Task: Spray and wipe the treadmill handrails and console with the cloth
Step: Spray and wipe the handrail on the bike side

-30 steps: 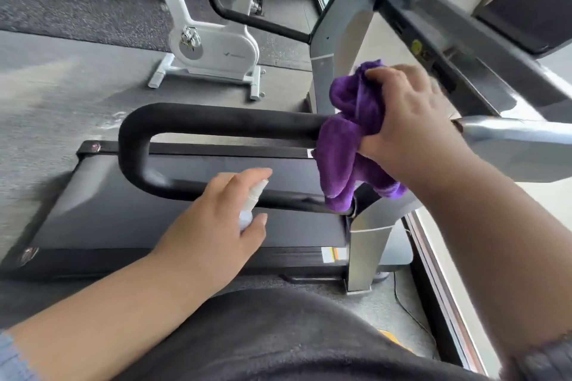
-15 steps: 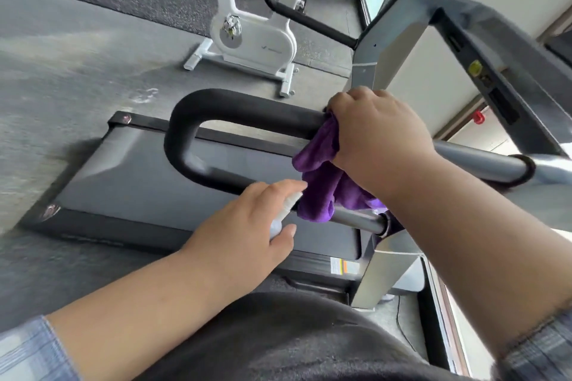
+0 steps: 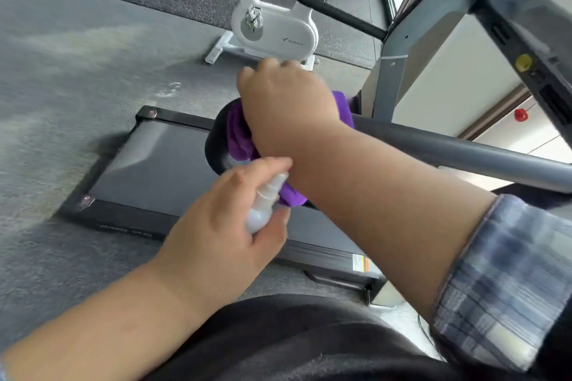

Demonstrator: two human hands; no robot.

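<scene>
Handrail (image 3: 216, 145) of the treadmill, the near one with the black foam bend, is sitting just above the middle of my view. Its grey tube (image 3: 464, 153) is running off toward three o'clock.

I am watching the right hand (image 3: 288, 102) lying over that bend with the purple cloth (image 3: 240, 133) bunched under the palm. Its fingers are curling down over cloth and rail, held close together. I cannot tell how the fingertips are lying, since they are dipping out of sight on the far side. Folds of cloth are sticking out at the hand's nine o'clock and again under the wrist.

The left hand (image 3: 223, 226) is reaching in from seven o'clock and gripping a small white spray bottle (image 3: 263, 207). The thumb and lower fingers are wrapping the body, and the forefinger is lying across the top of the nozzle. The nozzle is pointing toward one o'clock, just beside the lower fold of cloth and the right wrist.

The treadmill deck (image 3: 154, 170) is lying below the rail toward nine o'clock on the grey floor (image 3: 62, 71). The console (image 3: 526, 34) is slanting across the two o'clock corner, with a yellow button (image 3: 524, 61) showing on it. The far handrail (image 3: 334, 12) is looping at one o'clock. A white exercise bike (image 3: 272, 28) is standing at twelve o'clock, well apart from the hands. A plaid sleeve (image 3: 510, 272) is bunching on the right forearm at four o'clock.
</scene>
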